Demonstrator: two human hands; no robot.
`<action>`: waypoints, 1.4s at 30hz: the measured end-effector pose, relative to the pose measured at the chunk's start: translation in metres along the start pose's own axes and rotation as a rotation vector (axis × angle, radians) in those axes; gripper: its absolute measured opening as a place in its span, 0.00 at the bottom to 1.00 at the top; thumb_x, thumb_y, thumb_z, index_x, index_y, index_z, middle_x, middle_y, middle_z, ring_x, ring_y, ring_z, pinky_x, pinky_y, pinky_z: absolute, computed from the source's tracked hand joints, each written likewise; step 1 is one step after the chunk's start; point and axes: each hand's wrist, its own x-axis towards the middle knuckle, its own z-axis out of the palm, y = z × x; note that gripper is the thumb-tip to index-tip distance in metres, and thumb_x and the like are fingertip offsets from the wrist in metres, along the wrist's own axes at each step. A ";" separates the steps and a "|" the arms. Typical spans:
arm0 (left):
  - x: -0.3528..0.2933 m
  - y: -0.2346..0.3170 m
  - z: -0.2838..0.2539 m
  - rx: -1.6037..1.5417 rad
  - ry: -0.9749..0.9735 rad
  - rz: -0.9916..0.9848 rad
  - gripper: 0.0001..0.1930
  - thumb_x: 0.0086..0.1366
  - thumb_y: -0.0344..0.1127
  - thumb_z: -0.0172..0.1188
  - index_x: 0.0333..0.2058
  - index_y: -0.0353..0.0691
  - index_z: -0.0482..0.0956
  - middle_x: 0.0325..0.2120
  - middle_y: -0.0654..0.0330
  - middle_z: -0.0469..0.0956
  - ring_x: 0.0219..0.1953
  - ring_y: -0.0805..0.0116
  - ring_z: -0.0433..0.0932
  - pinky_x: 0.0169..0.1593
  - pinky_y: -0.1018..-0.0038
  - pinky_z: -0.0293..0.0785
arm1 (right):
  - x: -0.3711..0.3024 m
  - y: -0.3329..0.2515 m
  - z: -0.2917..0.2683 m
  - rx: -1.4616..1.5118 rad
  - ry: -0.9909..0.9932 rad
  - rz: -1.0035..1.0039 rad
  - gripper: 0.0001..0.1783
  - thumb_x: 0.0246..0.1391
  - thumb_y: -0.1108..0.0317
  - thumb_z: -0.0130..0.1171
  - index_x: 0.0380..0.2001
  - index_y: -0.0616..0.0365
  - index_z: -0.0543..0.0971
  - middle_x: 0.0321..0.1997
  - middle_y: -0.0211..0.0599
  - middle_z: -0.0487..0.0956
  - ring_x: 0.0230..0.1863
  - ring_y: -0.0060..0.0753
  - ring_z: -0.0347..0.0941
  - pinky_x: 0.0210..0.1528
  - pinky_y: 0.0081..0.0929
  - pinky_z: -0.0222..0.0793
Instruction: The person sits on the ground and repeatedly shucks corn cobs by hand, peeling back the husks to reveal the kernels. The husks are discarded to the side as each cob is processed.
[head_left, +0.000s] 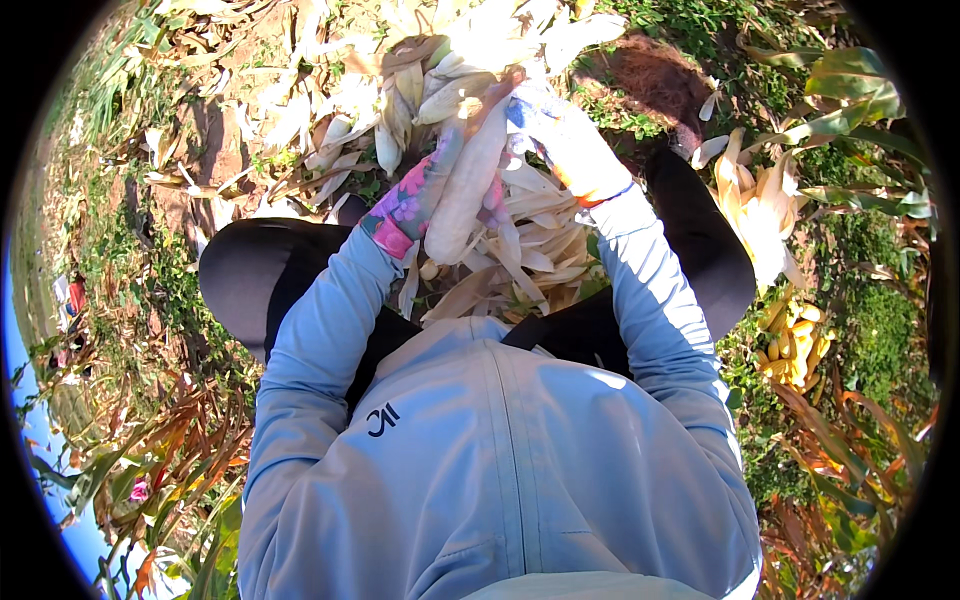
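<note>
A pale, husk-covered ear of corn (468, 195) lies tilted between my two gloved hands, its thick end toward me. My left hand (418, 190), in a pink and grey flowered glove, is closed round the ear from the left and beneath. At the ear's far, narrow end, my right hand (562, 135) is closed on its tip; this glove is blue and white with an orange cuff, and bright sun washes out part of it. More ears in dry husks (455, 95) lie just beyond my hands. Below them, between my legs, loose dry husks (540, 255) are heaped.
Bare yellow corn ears (795, 345) are piled on the ground at right. An opened dry husk (755, 205) lies beside my right knee. Farther off is a reddish-brown, hairy-looking patch (655, 80). Corn leaves (855, 85) and stalks edge both sides.
</note>
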 end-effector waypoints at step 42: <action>0.014 -0.041 0.010 -0.294 -0.045 -0.098 0.18 0.61 0.41 0.51 0.45 0.37 0.66 0.37 0.59 0.71 0.35 0.75 0.71 0.34 0.79 0.71 | 0.007 -0.032 0.009 -0.244 0.435 -0.042 0.09 0.50 0.73 0.48 0.35 0.62 0.74 0.30 0.41 0.76 0.30 0.37 0.74 0.34 0.24 0.68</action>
